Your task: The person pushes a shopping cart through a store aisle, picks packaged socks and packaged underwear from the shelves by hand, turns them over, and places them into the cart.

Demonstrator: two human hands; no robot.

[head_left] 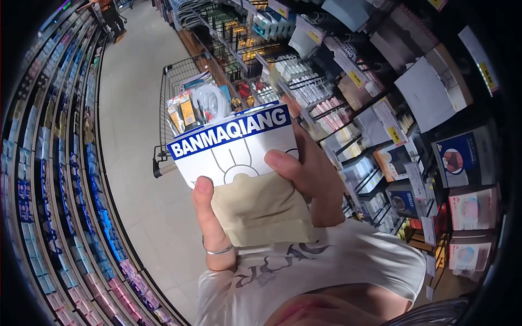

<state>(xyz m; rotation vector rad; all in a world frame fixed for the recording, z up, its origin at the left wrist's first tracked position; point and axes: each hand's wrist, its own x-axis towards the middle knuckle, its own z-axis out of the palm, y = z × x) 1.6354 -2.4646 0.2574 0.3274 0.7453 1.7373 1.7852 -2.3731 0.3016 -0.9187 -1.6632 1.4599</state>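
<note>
Both hands hold a pack of beige underwear [261,206] up in front of my chest. Its white cardboard header [215,163] carries a blue band reading "BANMAQIANG" and line drawings; folded beige fabric shows below. My left hand [209,217], with a bracelet at the wrist, grips the left edge, thumb on the front. On the right side my right hand [307,168] presses its thumb onto the card. The other fingers of both hands are mostly hidden behind the pack. A white plastic loop [213,100] shows just above the card; I cannot tell whether it is attached.
A wire shopping cart [176,81] with packaged goods stands in the aisle beyond the pack. Racks of hanging packs [429,87] with price tags line the right. Long stocked shelves [60,201] curve along the left. Another person [111,19] is far down the aisle [138,60].
</note>
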